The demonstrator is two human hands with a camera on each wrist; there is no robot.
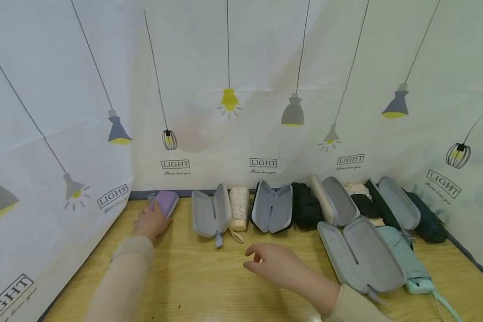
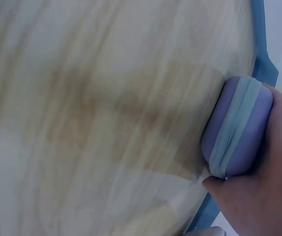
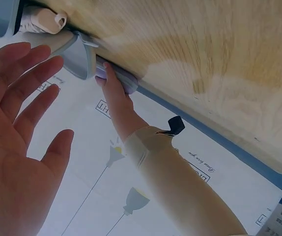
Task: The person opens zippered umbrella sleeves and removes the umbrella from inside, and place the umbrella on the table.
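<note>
At the back left of the table, my left hand (image 1: pixel 150 222) grips a closed purple zip case (image 1: pixel 168 202). In the left wrist view the purple case (image 2: pixel 254 130) shows a pale zip band, with the left hand (image 2: pixel 273 191) wrapped along its side and end. My right hand (image 1: pixel 275 266) is held over the front middle of the table with nothing in it. Its fingers look loosely spread in the right wrist view. Nearest ahead of it are an open grey-lined case (image 1: pixel 203 214) and a cream folded umbrella (image 1: pixel 239 208) with a wrist loop.
Along the back wall stand another open grey case (image 1: pixel 269 208), a black folded umbrella (image 1: pixel 307 208) and further open cases. At the right, a large open case (image 1: pixel 366 259) lies beside a mint folded umbrella (image 1: pixel 410 259). A dark green umbrella (image 1: pixel 430 226) lies in the corner.
</note>
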